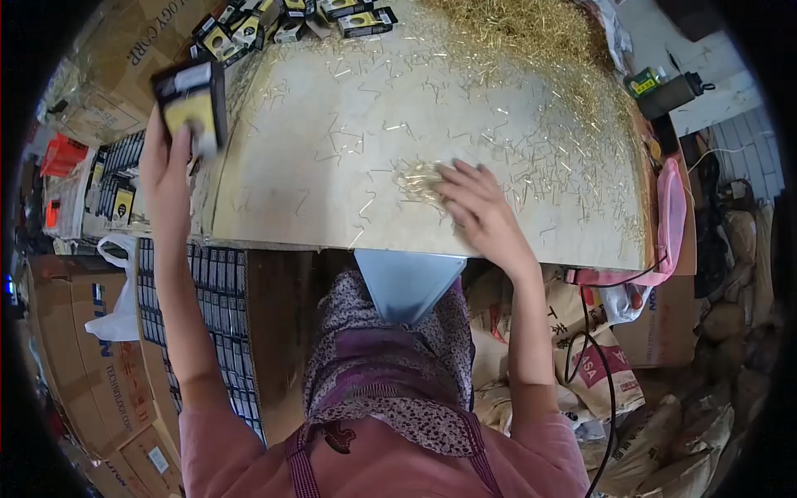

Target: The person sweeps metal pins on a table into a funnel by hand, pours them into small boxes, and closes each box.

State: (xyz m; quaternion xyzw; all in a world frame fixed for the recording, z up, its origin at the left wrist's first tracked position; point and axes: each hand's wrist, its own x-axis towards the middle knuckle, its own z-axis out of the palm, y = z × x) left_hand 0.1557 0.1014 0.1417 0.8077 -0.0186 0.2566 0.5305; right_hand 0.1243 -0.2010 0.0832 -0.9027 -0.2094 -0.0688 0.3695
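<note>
My left hand (166, 153) grips a small black-and-yellow box (193, 108), raised beyond the table's left edge and slightly blurred. On the tabletop, my right hand (480, 206) lies with its fingers spread against a small heap of gold-coloured metal hooks (418, 181). Those fingertips touch the heap's right side; whether any hook is pinched cannot be made out. More bent hooks are strewn over the pale board (282, 166) around it. Just below the heap, a light-blue metal chute (408, 282) hangs from the table's front edge above my lap.
A large pile of gold hooks (531, 37) covers the back right. Several similar boxes (369, 22) lie at the back left. Filled cartons of packed boxes (220, 290) stand below left. A dark bottle (671, 95) and a pink bag (669, 220) are at right; a black cable hangs nearby.
</note>
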